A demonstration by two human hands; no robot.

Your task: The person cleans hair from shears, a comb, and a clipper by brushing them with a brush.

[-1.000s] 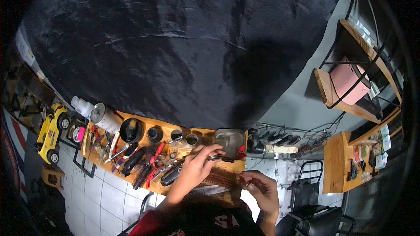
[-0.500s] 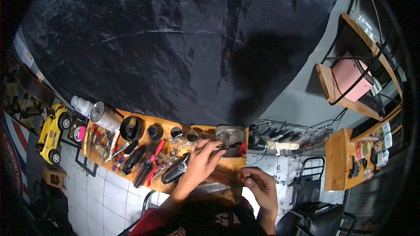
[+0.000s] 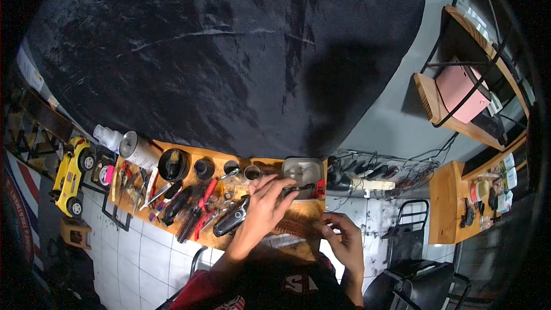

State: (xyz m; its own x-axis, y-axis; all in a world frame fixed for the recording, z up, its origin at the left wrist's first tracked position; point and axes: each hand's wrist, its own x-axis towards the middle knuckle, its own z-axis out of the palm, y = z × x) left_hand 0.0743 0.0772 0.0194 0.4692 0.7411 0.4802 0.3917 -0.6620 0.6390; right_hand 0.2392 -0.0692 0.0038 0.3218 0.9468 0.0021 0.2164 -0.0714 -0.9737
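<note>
My left hand [image 3: 265, 204] reaches over the wooden tabletop, its thumb and forefinger closed around the end of a small black object [image 3: 304, 187] at the front of a grey metal tray [image 3: 302, 162]. Motion blurs those fingertips a little. Beneath that hand lie a brown comb [image 3: 291, 228] and a pale comb [image 3: 282, 240]. Just left of its wrist rests a black-and-silver hair clipper [image 3: 231, 219]. My right hand [image 3: 344, 241] is at the table's right edge near the brown comb's end, thumb and fingers pinched together; what is between them I cannot tell.
Left on the table [image 3: 213, 241] are a round brush [image 3: 189, 224], scissors, several dark cups and a silver can [image 3: 138, 148]. A black cloth [image 3: 229, 69] hangs behind. Cables run along the wall at right, above a black chair [image 3: 410, 287]. A yellow toy car [image 3: 71, 178] stands far left.
The view has shifted slightly. My left hand keeps close to the tray and the black object, its fingers turned a little. My right hand has edged upward, still pinched.
</note>
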